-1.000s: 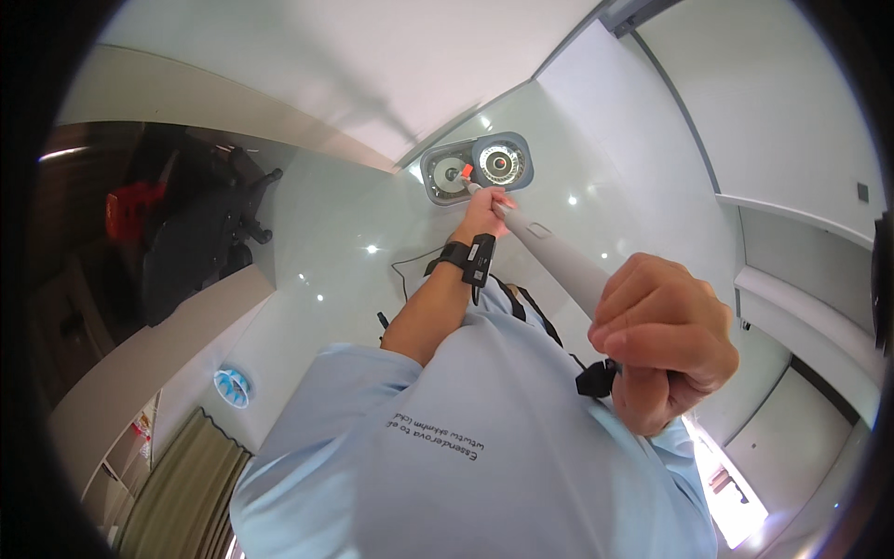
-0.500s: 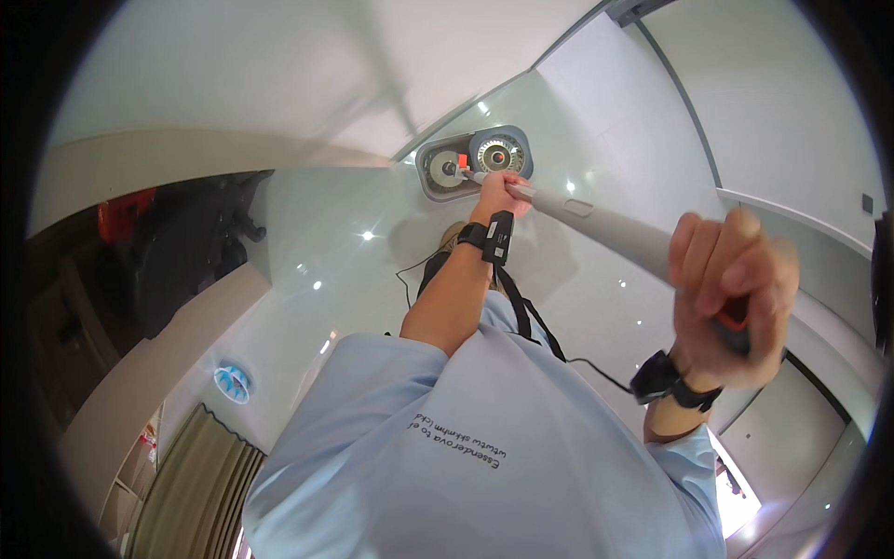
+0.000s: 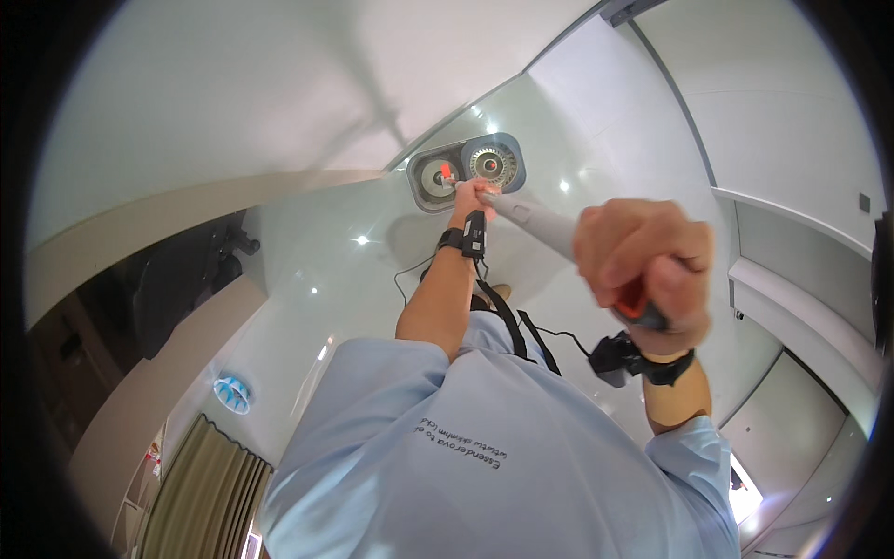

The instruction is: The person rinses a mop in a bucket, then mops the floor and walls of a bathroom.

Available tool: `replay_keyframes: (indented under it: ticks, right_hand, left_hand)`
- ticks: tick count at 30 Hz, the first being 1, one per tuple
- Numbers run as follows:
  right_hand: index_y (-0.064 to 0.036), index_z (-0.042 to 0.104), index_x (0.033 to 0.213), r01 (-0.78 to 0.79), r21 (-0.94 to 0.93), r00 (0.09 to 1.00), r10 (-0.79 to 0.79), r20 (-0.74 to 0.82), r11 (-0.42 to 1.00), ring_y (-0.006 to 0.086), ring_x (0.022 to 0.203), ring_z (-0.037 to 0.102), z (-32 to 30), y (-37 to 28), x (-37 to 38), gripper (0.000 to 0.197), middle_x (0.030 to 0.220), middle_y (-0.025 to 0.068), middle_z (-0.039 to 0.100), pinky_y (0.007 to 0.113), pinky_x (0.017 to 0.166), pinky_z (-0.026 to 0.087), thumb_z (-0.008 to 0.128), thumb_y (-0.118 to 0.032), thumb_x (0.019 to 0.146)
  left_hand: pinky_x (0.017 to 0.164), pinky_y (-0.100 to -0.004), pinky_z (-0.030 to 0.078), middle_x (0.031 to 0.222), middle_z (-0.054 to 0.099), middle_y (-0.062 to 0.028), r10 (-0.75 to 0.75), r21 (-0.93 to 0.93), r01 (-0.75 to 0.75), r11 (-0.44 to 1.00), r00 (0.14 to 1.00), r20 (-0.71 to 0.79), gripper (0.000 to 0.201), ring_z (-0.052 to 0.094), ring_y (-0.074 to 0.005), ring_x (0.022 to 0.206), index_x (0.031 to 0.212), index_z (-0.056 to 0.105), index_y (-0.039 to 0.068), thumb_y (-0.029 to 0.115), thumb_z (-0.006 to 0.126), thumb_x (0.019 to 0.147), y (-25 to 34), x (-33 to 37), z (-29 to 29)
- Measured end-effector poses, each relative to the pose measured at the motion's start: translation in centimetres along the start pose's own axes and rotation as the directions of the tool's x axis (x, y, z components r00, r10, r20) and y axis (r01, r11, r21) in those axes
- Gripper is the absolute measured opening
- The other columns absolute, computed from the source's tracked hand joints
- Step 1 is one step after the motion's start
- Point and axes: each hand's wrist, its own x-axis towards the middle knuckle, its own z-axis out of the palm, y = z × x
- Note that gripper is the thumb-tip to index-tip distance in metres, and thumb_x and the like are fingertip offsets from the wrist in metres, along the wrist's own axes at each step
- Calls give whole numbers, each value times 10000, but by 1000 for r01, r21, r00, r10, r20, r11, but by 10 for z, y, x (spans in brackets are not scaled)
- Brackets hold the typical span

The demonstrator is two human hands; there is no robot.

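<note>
A grey two-part mop bucket (image 3: 419,193) stands on the floor ahead of me. Its right side holds a round, slotted spin basket (image 3: 493,164); in the left side sits a pale round mop head (image 3: 431,177) with an orange piece beside its joint. From there a light grey mop pole (image 3: 540,224) slants up toward me to the right. My left hand (image 3: 473,198) is wrapped round the lower pole, just above the bucket. Higher up and closer, my right hand (image 3: 643,265) is closed round the dark grip with an orange ring at the pole's top end.
A white wall (image 3: 233,84) rises close behind the bucket at the left. Off to the left are a dark chair (image 3: 191,279) and a small blue-and-white round object (image 3: 232,395) on the glossy floor. Olive curtains (image 3: 200,494) hang lower left; white panels (image 3: 792,93) stand at the right.
My right hand has moved left and slightly up in the picture with the pole's top end. My left hand has shifted a little left, still round the pole. The bucket appears slightly lower left.
</note>
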Motion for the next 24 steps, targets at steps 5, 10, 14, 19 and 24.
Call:
replay_keyframes:
  ticks: [5,10,14,19,24]
  right_hand:
    - [27,525,630,24,-66,997,-29,-66,998,177,462,434,-2,51,-17,293,540,111,515,293,461,331,467,-187,821]
    - [21,503,658,35,-117,989,-51,-136,992,173,507,446,-4,61,-26,240,577,102,511,288,493,350,418,-133,821]
    - [-2,474,671,113,-226,924,-186,-335,968,161,474,437,12,-2,-43,219,565,71,482,282,452,344,422,-118,850]
    - [-108,397,685,362,-160,907,-387,-168,918,119,380,478,33,-78,-50,256,523,24,522,238,385,395,510,-254,863]
    - [-77,416,710,320,-45,945,-322,-60,946,162,430,518,16,-63,-25,255,599,69,565,290,411,420,474,-256,881]
  left_hand:
    - [490,-284,344,530,328,1,146,158,-131,979,985,-90,285,359,-143,442,562,274,138,-2,446,739,-7,20,-10]
    - [529,-293,396,581,464,-44,14,193,9,981,993,-119,142,472,-180,522,590,424,69,49,464,725,11,63,-68]
    - [565,-295,435,622,521,-33,385,718,-401,570,901,197,137,517,-195,551,609,442,71,42,493,733,-24,34,-62]
    - [521,-277,369,558,390,-5,68,-200,-122,972,964,-256,134,407,-179,493,626,385,92,7,474,680,-59,-103,71]
    - [523,-288,359,565,361,-30,202,3,-202,979,977,-68,159,398,-167,512,659,360,97,-11,473,636,-44,-82,86]
